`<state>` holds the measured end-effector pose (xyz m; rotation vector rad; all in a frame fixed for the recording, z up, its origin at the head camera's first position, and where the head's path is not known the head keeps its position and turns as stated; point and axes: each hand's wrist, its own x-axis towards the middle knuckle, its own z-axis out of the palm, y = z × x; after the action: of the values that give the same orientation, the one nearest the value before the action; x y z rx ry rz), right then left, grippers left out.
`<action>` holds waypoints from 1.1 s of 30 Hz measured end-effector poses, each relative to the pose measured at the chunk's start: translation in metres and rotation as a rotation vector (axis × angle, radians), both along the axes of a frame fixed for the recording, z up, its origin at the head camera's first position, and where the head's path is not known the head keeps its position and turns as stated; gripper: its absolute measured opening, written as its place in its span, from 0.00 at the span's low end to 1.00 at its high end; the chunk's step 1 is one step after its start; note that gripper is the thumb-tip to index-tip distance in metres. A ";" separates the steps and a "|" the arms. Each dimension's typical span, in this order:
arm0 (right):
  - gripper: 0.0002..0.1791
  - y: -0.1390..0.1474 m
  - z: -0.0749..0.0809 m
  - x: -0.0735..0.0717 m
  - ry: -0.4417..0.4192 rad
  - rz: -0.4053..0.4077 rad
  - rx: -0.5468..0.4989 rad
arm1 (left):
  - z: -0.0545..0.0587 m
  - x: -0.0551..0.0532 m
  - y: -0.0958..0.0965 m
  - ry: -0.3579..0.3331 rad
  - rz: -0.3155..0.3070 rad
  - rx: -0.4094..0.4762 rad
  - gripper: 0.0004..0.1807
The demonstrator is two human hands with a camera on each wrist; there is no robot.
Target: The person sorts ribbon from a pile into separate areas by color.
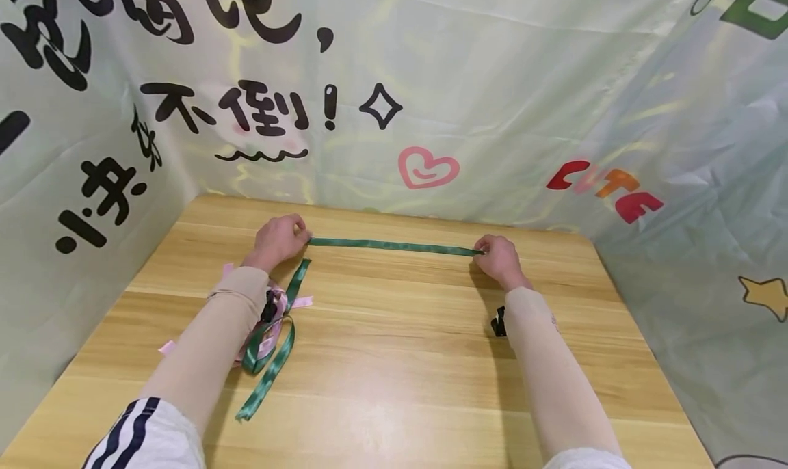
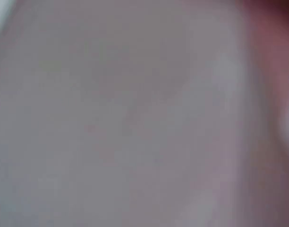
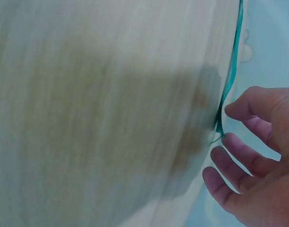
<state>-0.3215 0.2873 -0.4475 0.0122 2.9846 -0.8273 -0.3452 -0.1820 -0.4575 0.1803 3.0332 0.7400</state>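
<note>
A strip of green satin ribbon (image 1: 394, 245) stretches almost straight across the back of the wooden table. My left hand (image 1: 280, 240) pinches its left end with curled fingers. At the other end my right hand (image 1: 497, 258) holds the tip by the thumb and forefinger. In the right wrist view the end of the green ribbon (image 3: 233, 71) meets the thumb and forefinger of the right hand (image 3: 262, 146), with a gap between those fingertips and the other fingers loosely curved. The left wrist view is too blurred to show the left hand's hold.
More green ribbon (image 1: 267, 380) lies looped beside and partly under my left forearm. Pink ribbons (image 1: 302, 302) are bunched with it, some hidden by the arm. The wooden table (image 1: 394, 359) ends at a printed cloth wall (image 1: 505, 113) behind and at both sides.
</note>
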 end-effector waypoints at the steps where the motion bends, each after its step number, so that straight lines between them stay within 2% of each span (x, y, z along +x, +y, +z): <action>1: 0.15 -0.001 0.001 0.001 0.008 -0.006 -0.004 | 0.002 0.001 -0.001 0.016 -0.002 -0.008 0.17; 5: 0.17 -0.008 0.005 0.007 0.056 -0.003 -0.026 | 0.015 0.010 -0.006 0.049 -0.023 -0.036 0.16; 11: 0.17 -0.030 0.008 0.012 0.133 0.059 -0.063 | 0.034 0.034 -0.009 0.004 -0.127 -0.090 0.13; 15: 0.15 -0.052 0.010 0.017 0.168 0.114 -0.051 | 0.040 0.052 -0.009 -0.020 -0.188 -0.121 0.12; 22: 0.12 -0.095 0.021 0.026 0.256 0.240 0.016 | 0.051 0.083 -0.007 -0.067 -0.230 -0.125 0.11; 27: 0.12 -0.123 0.024 0.030 0.262 0.340 0.017 | 0.054 0.100 -0.007 -0.063 -0.235 -0.111 0.12; 33: 0.15 -0.159 0.028 0.036 0.241 0.452 -0.002 | 0.047 0.111 -0.008 -0.035 -0.204 -0.086 0.13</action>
<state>-0.2857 0.1286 -0.4196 -0.7810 3.0030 -0.8187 -0.2338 -0.1904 -0.4109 0.4616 2.9471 0.5904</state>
